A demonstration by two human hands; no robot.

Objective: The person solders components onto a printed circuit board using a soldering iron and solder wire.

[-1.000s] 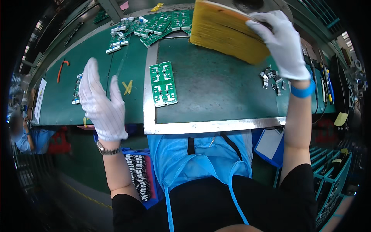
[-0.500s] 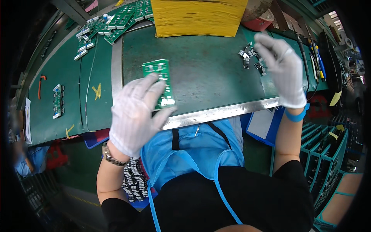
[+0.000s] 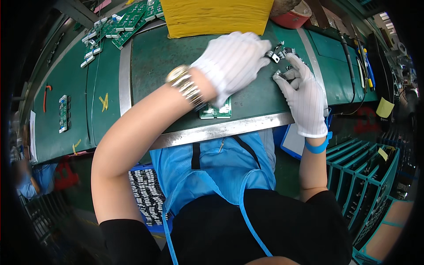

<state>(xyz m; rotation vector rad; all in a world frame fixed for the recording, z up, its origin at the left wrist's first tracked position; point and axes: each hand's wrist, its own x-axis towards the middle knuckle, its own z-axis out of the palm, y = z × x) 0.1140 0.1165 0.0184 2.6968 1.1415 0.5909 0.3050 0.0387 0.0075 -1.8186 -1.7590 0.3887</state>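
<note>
Both hands wear white striped gloves. My left hand [image 3: 236, 64] stretches across the bench to the right, above a green circuit board [image 3: 215, 112] whose far part it hides. Its fingertips, smeared by motion, are at the left edge of a small pile of black and silver electronic components [image 3: 287, 53]. I cannot make out whether they grip one. My right hand [image 3: 302, 95] is on the near side of that pile, fingers curled. Its thumb and a finger pinch a small dark electronic component [image 3: 278, 73].
A yellow box [image 3: 216, 17] stands at the back, a red tape roll [image 3: 291, 17] to its right. Green boards [image 3: 128, 22] are heaped at far left; another board [image 3: 64, 114] lies nearer. A metal strip [image 3: 221, 130] edges the bench. Teal racks [image 3: 362, 172] stand at right.
My left hand has let go of the circuit board, which now lies further right near the edge, and has crossed to the components. My right hand has come down and left, beside the pile.
</note>
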